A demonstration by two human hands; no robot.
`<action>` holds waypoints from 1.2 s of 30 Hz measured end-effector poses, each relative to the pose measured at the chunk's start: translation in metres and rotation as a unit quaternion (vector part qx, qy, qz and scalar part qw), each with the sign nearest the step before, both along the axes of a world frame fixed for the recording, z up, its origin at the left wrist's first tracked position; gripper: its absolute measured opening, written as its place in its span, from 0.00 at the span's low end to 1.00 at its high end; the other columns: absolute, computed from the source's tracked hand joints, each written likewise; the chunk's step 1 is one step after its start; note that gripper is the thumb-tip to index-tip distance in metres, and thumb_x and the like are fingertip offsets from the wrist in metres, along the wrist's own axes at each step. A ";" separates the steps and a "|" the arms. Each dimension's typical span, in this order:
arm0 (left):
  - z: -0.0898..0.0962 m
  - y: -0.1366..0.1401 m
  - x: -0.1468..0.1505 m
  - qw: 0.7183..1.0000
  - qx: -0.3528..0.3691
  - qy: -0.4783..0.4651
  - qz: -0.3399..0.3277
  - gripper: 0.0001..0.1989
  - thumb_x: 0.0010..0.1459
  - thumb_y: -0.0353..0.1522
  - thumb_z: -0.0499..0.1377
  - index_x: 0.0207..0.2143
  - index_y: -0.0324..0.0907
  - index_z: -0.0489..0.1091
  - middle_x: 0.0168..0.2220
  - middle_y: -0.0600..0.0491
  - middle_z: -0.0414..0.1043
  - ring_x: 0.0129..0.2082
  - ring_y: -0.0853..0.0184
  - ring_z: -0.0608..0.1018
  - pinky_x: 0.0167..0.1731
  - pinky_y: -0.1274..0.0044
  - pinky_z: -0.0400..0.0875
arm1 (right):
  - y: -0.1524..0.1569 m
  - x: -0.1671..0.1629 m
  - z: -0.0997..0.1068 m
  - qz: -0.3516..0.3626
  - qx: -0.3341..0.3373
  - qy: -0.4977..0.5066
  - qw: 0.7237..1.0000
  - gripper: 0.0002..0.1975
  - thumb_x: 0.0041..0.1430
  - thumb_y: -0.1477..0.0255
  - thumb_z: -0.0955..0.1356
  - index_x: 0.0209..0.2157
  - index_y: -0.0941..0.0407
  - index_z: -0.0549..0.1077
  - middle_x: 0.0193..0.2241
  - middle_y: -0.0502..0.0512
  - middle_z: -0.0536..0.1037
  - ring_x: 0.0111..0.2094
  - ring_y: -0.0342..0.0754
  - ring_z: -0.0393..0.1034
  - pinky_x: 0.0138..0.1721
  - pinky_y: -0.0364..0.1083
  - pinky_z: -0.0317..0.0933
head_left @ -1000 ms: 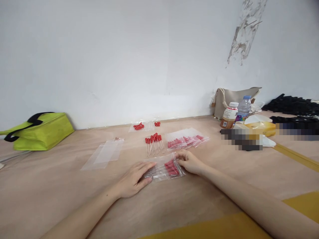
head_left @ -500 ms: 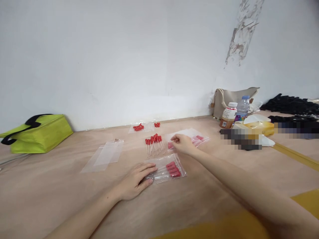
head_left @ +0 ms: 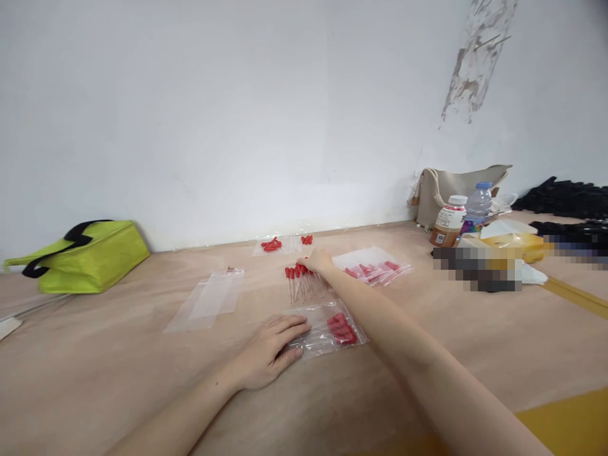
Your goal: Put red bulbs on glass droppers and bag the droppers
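My left hand (head_left: 277, 348) lies flat with fingers spread, its fingertips and thumb on the near-left end of a clear zip bag (head_left: 313, 339). Inside that bag are several glass droppers with red rubber bulbs (head_left: 342, 328). Past the bag lies a loose group of red-bulbed droppers (head_left: 292, 275), bulbs pointing away from me. My right hand (head_left: 317, 261) is at the far right of this group, fingertips pinched at a red bulb. The hand and wrist partly cover the group's right side.
Flat clear bags (head_left: 209, 301) lie to the left. Filled bags (head_left: 373, 265) are stacked at the right; loose red bulbs (head_left: 272, 244) lie on plastic near the wall. A lime cooler bag (head_left: 95, 256) stands far left, bottles (head_left: 449, 221) and a beige bag (head_left: 451, 187) at right.
My right hand has moved left from beside the filled bags to the loose droppers, and its fingers have come down on a red bulb. The left hand stays on its bag. The view shifts slightly.
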State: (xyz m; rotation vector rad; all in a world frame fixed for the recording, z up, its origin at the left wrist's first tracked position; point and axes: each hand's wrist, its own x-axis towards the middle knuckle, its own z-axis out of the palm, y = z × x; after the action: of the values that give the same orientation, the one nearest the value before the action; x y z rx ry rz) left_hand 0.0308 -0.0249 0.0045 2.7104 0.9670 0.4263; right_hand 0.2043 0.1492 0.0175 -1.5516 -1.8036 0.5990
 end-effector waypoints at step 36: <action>-0.001 0.001 -0.001 1.000 -0.009 0.011 0.015 0.19 0.61 0.37 0.47 0.55 0.51 0.55 0.56 0.53 0.57 0.55 0.63 0.60 0.54 0.68 0.55 | -0.132 0.114 -0.034 -0.073 -0.040 0.597 0.798 0.09 0.47 0.73 0.67 0.27 0.54 0.60 0.19 0.45 0.70 0.22 0.41 0.68 0.27 0.43 0.66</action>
State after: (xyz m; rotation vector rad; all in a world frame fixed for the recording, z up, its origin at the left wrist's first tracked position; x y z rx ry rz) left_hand 0.0299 -0.0234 0.0037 2.6925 1.0142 0.3916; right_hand 0.3179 0.0167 -0.0169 -0.9042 -0.6697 1.2190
